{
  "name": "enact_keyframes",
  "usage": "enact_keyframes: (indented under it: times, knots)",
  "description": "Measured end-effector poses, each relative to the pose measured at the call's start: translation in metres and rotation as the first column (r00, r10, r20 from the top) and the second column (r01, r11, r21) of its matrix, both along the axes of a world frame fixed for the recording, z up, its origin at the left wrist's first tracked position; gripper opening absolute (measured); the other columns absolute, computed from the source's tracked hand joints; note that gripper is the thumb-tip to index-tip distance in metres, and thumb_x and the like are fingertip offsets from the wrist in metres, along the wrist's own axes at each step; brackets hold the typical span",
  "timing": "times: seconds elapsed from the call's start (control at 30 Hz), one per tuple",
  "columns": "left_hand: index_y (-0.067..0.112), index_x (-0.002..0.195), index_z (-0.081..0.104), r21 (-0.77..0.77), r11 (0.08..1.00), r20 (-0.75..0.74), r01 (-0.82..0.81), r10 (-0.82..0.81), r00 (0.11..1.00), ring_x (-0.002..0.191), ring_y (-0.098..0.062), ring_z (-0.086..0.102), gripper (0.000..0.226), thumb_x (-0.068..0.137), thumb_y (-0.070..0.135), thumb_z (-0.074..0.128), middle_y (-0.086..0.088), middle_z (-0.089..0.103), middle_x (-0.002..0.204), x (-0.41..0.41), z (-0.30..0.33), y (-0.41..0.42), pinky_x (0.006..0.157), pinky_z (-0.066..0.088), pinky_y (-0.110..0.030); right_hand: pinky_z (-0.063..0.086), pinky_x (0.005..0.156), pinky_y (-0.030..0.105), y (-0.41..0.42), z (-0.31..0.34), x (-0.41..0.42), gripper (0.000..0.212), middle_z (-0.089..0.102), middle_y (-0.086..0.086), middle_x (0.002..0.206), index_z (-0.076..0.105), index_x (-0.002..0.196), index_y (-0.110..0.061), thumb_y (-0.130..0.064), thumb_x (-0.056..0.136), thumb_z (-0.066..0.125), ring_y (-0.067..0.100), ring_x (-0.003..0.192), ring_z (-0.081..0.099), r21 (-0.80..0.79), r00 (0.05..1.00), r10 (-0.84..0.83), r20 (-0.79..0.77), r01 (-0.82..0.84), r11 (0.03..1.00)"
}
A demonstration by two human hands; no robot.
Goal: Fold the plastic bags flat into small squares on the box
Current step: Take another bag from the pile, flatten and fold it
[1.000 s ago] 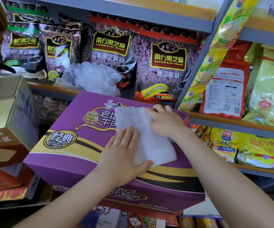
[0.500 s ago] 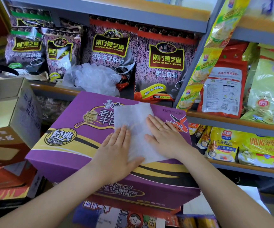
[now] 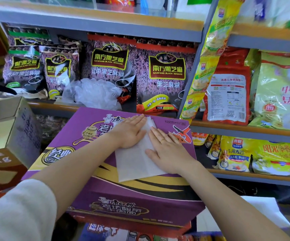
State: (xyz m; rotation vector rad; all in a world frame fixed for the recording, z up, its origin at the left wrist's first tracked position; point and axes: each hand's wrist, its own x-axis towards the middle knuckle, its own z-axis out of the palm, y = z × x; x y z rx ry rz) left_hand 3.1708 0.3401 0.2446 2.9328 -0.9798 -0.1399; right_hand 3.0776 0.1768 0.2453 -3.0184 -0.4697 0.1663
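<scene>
A white plastic bag (image 3: 137, 160), folded into a long flat strip, lies on top of the purple box (image 3: 81, 153). My left hand (image 3: 132, 130) lies flat on the strip's far left part, fingers together and pointing away. My right hand (image 3: 167, 148) presses flat on the strip's right side, a ring on one finger. Neither hand grips anything. A crumpled heap of clear plastic bags (image 3: 95, 94) rests on the shelf just behind the box.
Store shelves (image 3: 245, 129) with dark sesame packets (image 3: 167, 73) and yellow cereal bags (image 3: 234, 153) rise behind and to the right. A cardboard carton (image 3: 13, 129) stands at the left. White paper (image 3: 266, 211) lies low at the right.
My left hand slid from the strip's near end up to its far end. My right hand stayed pressed on the right side. The view shifted slightly.
</scene>
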Motion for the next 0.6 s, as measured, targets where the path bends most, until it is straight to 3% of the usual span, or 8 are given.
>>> enact_keyframes:
  times: [0.1,0.17,0.2,0.27,0.33,0.4,0.5,0.6]
  knots:
    - [0.011,0.147,0.009,0.004,0.999,0.112,0.041,-0.041,0.993,0.143,-0.018,0.006,0.065,0.095,0.049,0.012,-0.007,0.005,0.156,-0.017,0.013,0.004,0.114,0.000,-0.027,-0.004,0.117,0.036,0.000,0.001,-0.001,0.065,-0.006,-0.001,0.159,-0.002,0.149,-0.018,-0.051,0.097,0.018,0.012,0.145,-0.006,0.023,1.000,-0.004,-0.004,0.004,1.000]
    - [0.007,0.145,0.021,-0.155,0.971,0.203,0.180,-0.146,0.968,0.139,-0.024,0.024,0.077,0.090,0.059,0.008,-0.014,0.024,0.151,-0.049,0.021,0.012,0.112,0.008,-0.027,-0.003,0.117,0.037,0.000,0.001,-0.001,0.071,-0.005,0.000,0.159,0.000,0.150,-0.017,-0.058,0.092,0.011,0.013,0.146,-0.005,0.021,1.000,-0.005,-0.006,0.005,1.000]
    - [0.005,0.143,0.026,-0.223,0.944,0.217,0.244,-0.196,0.956,0.134,-0.026,0.034,0.077,0.090,0.060,0.013,-0.017,0.036,0.145,-0.067,0.024,0.018,0.110,0.015,-0.026,-0.002,0.117,0.037,0.001,0.001,-0.001,0.074,-0.004,0.000,0.159,0.000,0.150,-0.017,-0.060,0.090,0.008,0.013,0.146,-0.004,0.018,1.000,-0.007,-0.009,0.007,1.000]
    - [0.007,0.140,0.029,-0.191,0.930,0.239,0.312,-0.265,0.934,0.125,-0.022,0.045,0.074,0.089,0.061,0.028,-0.014,0.049,0.135,-0.099,0.021,0.035,0.105,0.026,-0.021,-0.002,0.117,0.037,0.001,0.001,0.000,0.070,-0.005,0.000,0.159,0.001,0.150,-0.016,-0.056,0.093,0.014,0.013,0.146,-0.004,0.019,1.000,-0.015,-0.009,0.015,1.000]
    - [0.014,0.134,0.040,-0.085,0.943,0.246,0.322,-0.293,0.924,0.116,-0.018,0.054,0.070,0.083,0.062,0.037,-0.005,0.055,0.128,-0.115,0.013,0.051,0.094,0.043,-0.024,-0.002,0.117,0.037,0.001,0.001,0.001,0.066,-0.006,0.000,0.159,-0.001,0.150,-0.016,-0.050,0.097,0.021,0.013,0.146,-0.004,0.021,1.000,-0.021,0.002,0.021,1.000]
    - [0.022,0.122,0.050,-0.088,0.946,0.248,0.311,-0.282,0.927,0.102,-0.017,0.061,0.057,0.081,0.061,0.038,-0.001,0.059,0.118,-0.123,0.010,0.061,0.078,0.053,-0.027,-0.002,0.117,0.036,0.001,0.001,0.001,0.066,-0.007,-0.001,0.158,-0.002,0.150,-0.017,-0.050,0.097,0.021,0.012,0.146,-0.004,0.017,1.000,-0.024,-0.003,0.024,1.000]
    - [0.025,0.108,0.051,-0.111,0.944,0.343,0.310,-0.257,0.903,0.082,-0.014,0.066,0.042,0.078,0.053,0.040,0.003,0.065,0.100,-0.125,0.011,0.066,0.057,0.052,-0.022,-0.001,0.117,0.036,0.001,0.001,0.000,0.067,-0.008,-0.002,0.158,0.000,0.150,-0.016,-0.050,0.097,0.024,0.012,0.146,-0.003,0.045,0.999,-0.037,-0.007,0.037,0.998]
    - [0.025,0.104,0.050,-0.111,0.935,0.340,0.338,-0.283,0.897,0.077,-0.012,0.067,0.037,0.073,0.042,0.041,0.008,0.068,0.094,-0.128,0.013,0.067,0.045,0.050,-0.019,0.000,0.116,0.035,-0.002,0.006,-0.003,0.061,0.000,-0.003,0.159,0.017,0.149,-0.016,-0.040,0.097,0.039,0.016,0.146,0.004,0.165,0.993,-0.049,0.108,0.030,0.986]
